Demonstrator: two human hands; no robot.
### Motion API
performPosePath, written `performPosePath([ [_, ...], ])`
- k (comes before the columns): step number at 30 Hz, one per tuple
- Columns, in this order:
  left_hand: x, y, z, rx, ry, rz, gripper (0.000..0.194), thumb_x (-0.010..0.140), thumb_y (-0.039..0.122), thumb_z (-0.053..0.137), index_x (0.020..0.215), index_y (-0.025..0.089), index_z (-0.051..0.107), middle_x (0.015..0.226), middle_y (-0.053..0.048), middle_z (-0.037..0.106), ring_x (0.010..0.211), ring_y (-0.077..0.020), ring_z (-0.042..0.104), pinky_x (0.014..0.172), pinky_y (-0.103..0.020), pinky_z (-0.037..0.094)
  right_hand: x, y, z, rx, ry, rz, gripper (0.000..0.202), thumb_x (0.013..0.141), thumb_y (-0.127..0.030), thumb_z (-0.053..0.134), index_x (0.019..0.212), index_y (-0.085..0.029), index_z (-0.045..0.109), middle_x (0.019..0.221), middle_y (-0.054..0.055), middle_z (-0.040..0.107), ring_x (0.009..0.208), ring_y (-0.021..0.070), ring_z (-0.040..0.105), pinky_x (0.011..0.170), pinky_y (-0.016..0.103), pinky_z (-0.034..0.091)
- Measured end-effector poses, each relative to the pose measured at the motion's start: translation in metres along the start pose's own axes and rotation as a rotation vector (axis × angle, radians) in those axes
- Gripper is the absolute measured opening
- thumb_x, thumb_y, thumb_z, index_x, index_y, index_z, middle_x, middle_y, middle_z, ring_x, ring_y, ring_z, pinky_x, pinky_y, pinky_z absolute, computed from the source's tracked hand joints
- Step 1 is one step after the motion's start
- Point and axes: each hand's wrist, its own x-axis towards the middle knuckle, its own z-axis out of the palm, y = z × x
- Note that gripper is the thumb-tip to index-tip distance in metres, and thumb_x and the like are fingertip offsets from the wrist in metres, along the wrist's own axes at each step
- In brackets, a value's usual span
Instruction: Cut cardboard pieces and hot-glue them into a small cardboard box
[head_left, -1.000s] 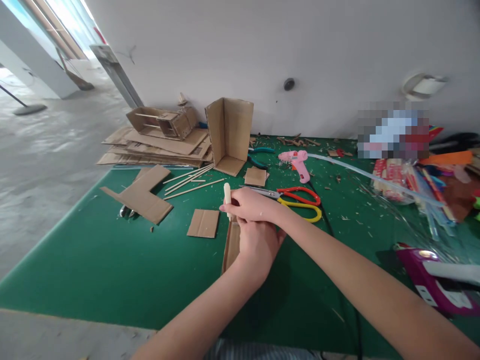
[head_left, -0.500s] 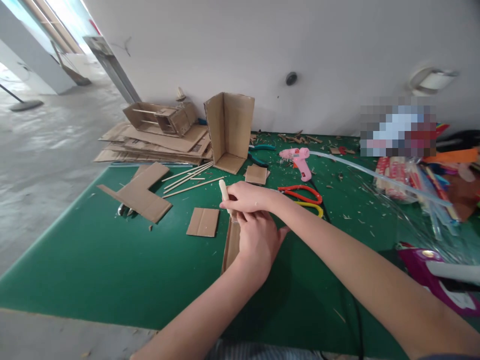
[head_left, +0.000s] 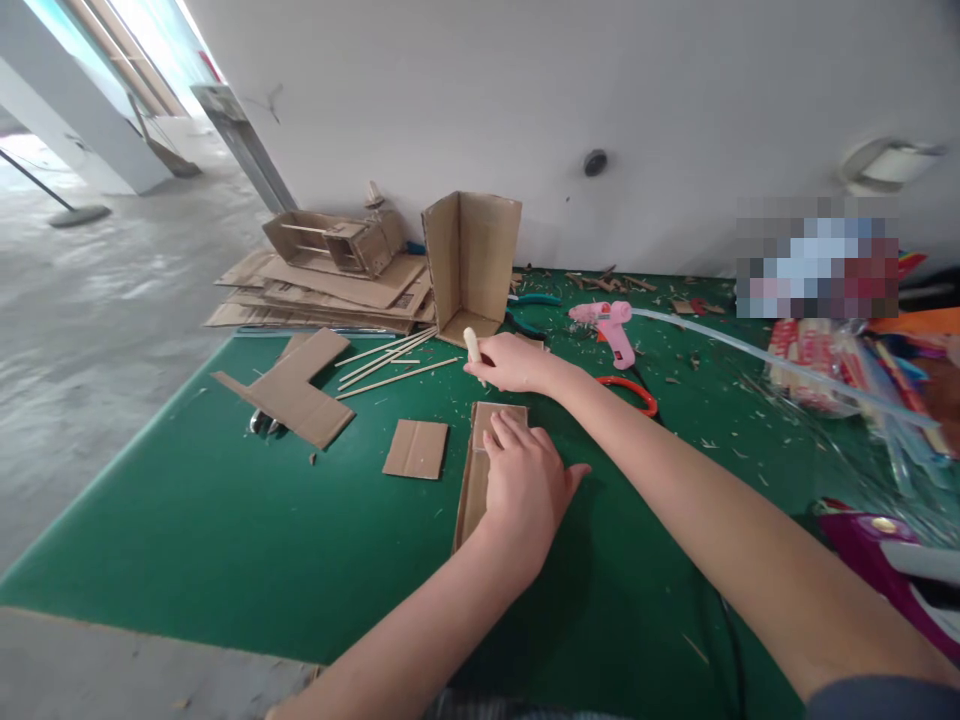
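Observation:
My left hand [head_left: 526, 485] lies over a long, narrow cardboard piece [head_left: 472, 492] on the green table, its fingers stretched flat and its thumb out to the right. Under the fingertips, a small cardboard rectangle [head_left: 486, 425] sits at the far end of the long piece. Beyond it, my right hand [head_left: 514, 360] is closed round a cream-handled tool [head_left: 471, 345]; its working end is hidden or too small to make out. A loose cardboard square [head_left: 416, 449] rests left of the long piece.
Behind my right hand stands a folded cardboard corner [head_left: 484, 250]. Thin wooden sticks [head_left: 394, 360] and an L-shaped cardboard piece [head_left: 307, 385] lie left. A pink glue gun [head_left: 616, 330], red-handled scissors [head_left: 646, 397] and bagged supplies [head_left: 810, 365] are on the right. The wall borders the table's back.
My right hand has lifted away from my left hand, forward with the cream-handled tool, uncovering the small cardboard rectangle. My left hand stays on the cardboard. The view has shifted slightly.

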Motion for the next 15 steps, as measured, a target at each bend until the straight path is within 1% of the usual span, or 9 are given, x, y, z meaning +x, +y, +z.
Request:
performPosePath([
  [3, 0.001, 0.0, 0.003, 0.004, 0.008, 0.003, 0.078, 0.085, 0.061, 0.046, 0.122, -0.008, 0.052, 0.135, -0.038, 0.041, 0.129, -0.0454, 0.038, 0.101, -0.051, 0.038, -0.004, 0.003, -0.004, 0.255, 0.114, 0.029, 0.021, 0.09, -0.036, 0.051, 0.086, -0.016, 0.057, 0.074, 0.003, 0.063, 0.051, 0.0099, 0.053, 0.051, 0.024, 0.04],
  [4, 0.001, 0.001, 0.004, 0.002, 0.011, 0.0, 0.079, 0.085, 0.061, 0.046, 0.122, -0.008, 0.052, 0.135, -0.039, 0.04, 0.129, -0.0457, 0.038, 0.101, -0.051, 0.038, -0.006, 0.001, -0.005, 0.338, 0.116, 0.025, 0.022, 0.088, -0.038, 0.053, 0.087, -0.017, 0.057, 0.075, 0.002, 0.063, 0.051, 0.01, 0.054, 0.05, 0.024, 0.041],
  [6, 0.001, 0.002, 0.007, -0.005, 0.022, -0.006, 0.081, 0.084, 0.062, 0.046, 0.123, -0.008, 0.052, 0.135, -0.039, 0.039, 0.13, -0.0465, 0.037, 0.101, -0.053, 0.037, -0.013, -0.005, -0.005, 0.407, 0.041, -0.005, 0.022, 0.085, -0.038, 0.057, 0.083, -0.017, 0.057, 0.073, 0.001, 0.062, 0.053, 0.0105, 0.054, 0.049, 0.024, 0.041],
  [8, 0.001, 0.002, 0.009, -0.004, 0.039, -0.002, 0.083, 0.083, 0.064, 0.045, 0.125, -0.008, 0.051, 0.134, -0.038, 0.042, 0.128, -0.0471, 0.038, 0.101, -0.054, 0.037, -0.021, -0.014, -0.003, 0.358, -0.074, -0.045, 0.021, 0.081, -0.037, 0.06, 0.078, -0.017, 0.06, 0.07, 0.001, 0.062, 0.058, 0.0113, 0.055, 0.052, 0.024, 0.04],
  [11, 0.0, 0.001, 0.011, 0.036, 0.063, 0.013, 0.085, 0.084, 0.065, 0.042, 0.128, -0.007, 0.049, 0.124, -0.035, 0.054, 0.122, -0.0466, 0.045, 0.099, -0.056, 0.037, -0.032, -0.028, 0.002, 0.229, -0.202, -0.046, 0.021, 0.079, -0.038, 0.061, 0.076, -0.017, 0.063, 0.069, 0.0, 0.064, 0.061, 0.0121, 0.056, 0.054, 0.025, 0.039],
  [13, 0.0, 0.001, 0.011, 0.071, 0.06, 0.024, 0.084, 0.085, 0.064, 0.04, 0.129, -0.007, 0.049, 0.118, -0.034, 0.058, 0.118, -0.0465, 0.049, 0.098, -0.057, 0.037, -0.037, -0.033, 0.004, 0.179, -0.243, -0.024, 0.024, 0.08, -0.041, 0.059, 0.075, -0.018, 0.062, 0.068, 0.001, 0.064, 0.058, 0.012, 0.055, 0.053, 0.025, 0.037],
  [15, 0.0, 0.0, 0.009, 0.093, 0.035, 0.033, 0.082, 0.086, 0.064, 0.038, 0.128, -0.006, 0.05, 0.116, -0.033, 0.059, 0.115, -0.0469, 0.05, 0.096, -0.057, 0.038, -0.04, -0.037, 0.006, 0.138, -0.243, -0.023, 0.026, 0.081, -0.042, 0.058, 0.073, -0.018, 0.061, 0.067, 0.001, 0.064, 0.057, 0.0118, 0.055, 0.053, 0.025, 0.036],
])
